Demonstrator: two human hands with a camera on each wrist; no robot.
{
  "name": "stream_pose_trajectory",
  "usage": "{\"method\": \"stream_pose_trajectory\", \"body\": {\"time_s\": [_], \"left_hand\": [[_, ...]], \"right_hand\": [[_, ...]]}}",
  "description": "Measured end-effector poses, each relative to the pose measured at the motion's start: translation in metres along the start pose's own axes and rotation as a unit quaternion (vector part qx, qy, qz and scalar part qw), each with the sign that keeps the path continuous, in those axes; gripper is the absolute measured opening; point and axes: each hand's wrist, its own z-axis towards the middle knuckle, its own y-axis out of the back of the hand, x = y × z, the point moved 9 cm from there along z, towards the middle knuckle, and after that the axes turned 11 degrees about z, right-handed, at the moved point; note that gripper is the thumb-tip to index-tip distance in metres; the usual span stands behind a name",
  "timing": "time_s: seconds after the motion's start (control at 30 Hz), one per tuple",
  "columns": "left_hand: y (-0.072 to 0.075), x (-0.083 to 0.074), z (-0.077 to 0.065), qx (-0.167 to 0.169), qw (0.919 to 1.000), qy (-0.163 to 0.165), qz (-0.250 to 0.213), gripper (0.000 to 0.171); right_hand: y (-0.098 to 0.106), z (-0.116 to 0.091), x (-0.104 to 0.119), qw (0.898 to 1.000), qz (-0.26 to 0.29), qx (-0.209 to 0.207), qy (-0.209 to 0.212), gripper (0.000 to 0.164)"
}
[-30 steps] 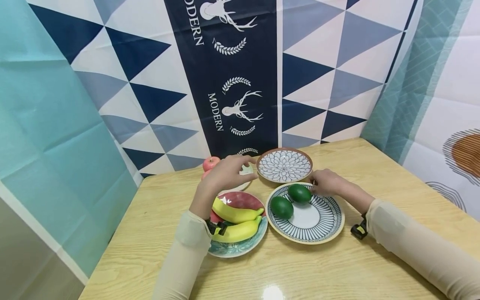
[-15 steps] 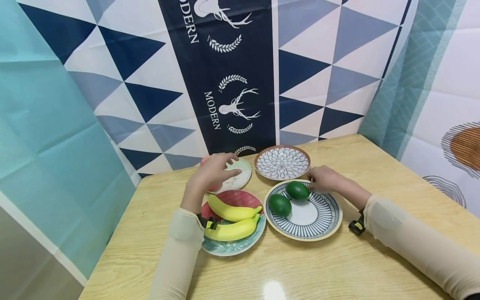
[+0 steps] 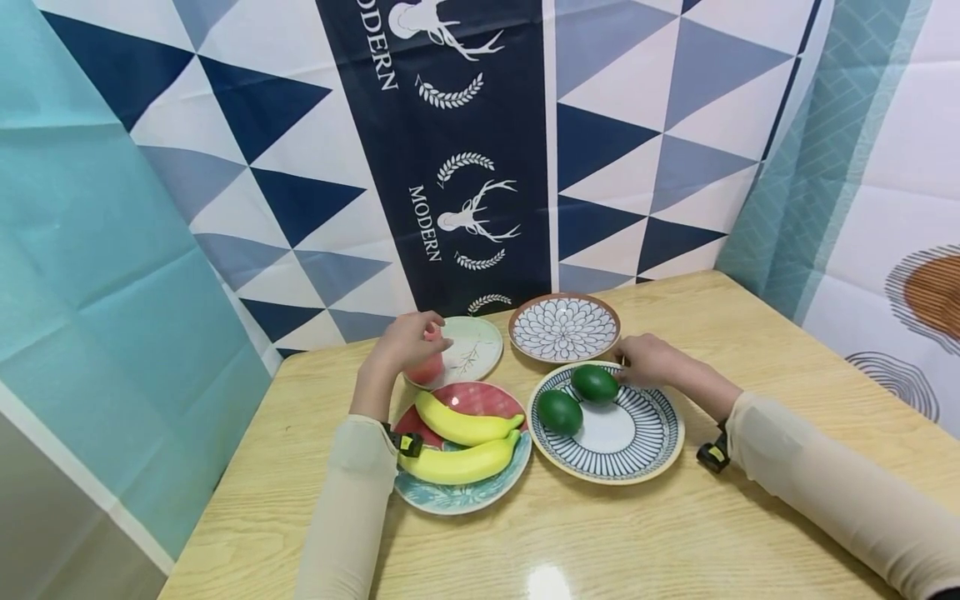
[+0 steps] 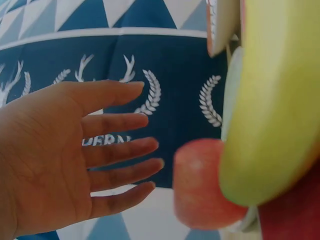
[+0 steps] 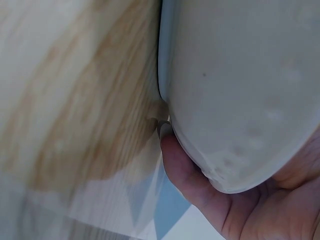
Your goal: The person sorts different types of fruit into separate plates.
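Note:
My left hand is held over the left side of the pale green plate, where red apples sit partly hidden behind it. In the left wrist view the fingers are spread and nearly straight, with nothing in them, and an apple shows just beyond the fingertips. My right hand grips the far right rim of the striped plate, beside two dark green avocados. In the right wrist view, a finger lies curled along the rim of the plate's pale underside.
A red and teal plate with two yellow bananas lies under my left forearm. Behind the striped plate stands a brown-rimmed bowl with a petal pattern. A patterned curtain rises at the table's back edge.
My left hand has moved left and slightly down, from near the petal bowl to over the apples, uncovering the pale green plate. The right hand stays at the striped plate's rim.

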Motion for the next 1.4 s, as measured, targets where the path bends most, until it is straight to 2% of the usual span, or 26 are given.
{"method": "stream_pose_trajectory", "body": {"time_s": [0.13, 0.27, 0.4, 0.53, 0.7, 0.9, 1.17, 1.3, 1.4], "left_hand": [[-0.004, 0.015, -0.001, -0.010, 0.9997, 0.022, 0.010, 0.053], [-0.006, 0.029, -0.003, -0.005, 0.9982, 0.060, 0.002, 0.068], [-0.008, 0.042, -0.006, 0.018, 0.9935, 0.109, -0.027, 0.079], [-0.013, 0.050, -0.006, 0.050, 0.9890, 0.130, -0.049, 0.082], [-0.021, 0.057, -0.009, 0.078, 0.9882, 0.118, -0.058, 0.085], [-0.027, 0.062, -0.009, 0.095, 0.9868, 0.098, -0.087, 0.090], [-0.028, 0.062, -0.009, 0.104, 0.9883, 0.081, -0.077, 0.091], [-0.029, 0.063, -0.006, 0.098, 0.9891, 0.071, -0.084, 0.093], [-0.032, 0.065, -0.005, 0.102, 0.9869, 0.072, -0.102, 0.096]], "right_hand": [[-0.002, 0.000, 0.001, 1.000, 0.001, 0.001, -0.002, 0.015], [-0.004, 0.000, -0.001, 1.000, 0.003, 0.008, -0.006, 0.014], [-0.003, 0.001, -0.001, 1.000, 0.001, 0.006, -0.009, 0.014], [-0.001, 0.001, -0.001, 1.000, 0.002, 0.006, -0.011, 0.015], [-0.004, 0.001, -0.001, 1.000, 0.008, 0.013, -0.013, 0.015], [-0.003, 0.004, -0.002, 1.000, 0.002, 0.013, -0.011, 0.014], [-0.004, 0.004, -0.002, 1.000, 0.004, 0.016, -0.012, 0.014], [-0.003, 0.003, -0.003, 1.000, 0.007, 0.016, -0.012, 0.016], [-0.003, 0.004, -0.003, 1.000, 0.005, 0.014, -0.010, 0.016]]}}
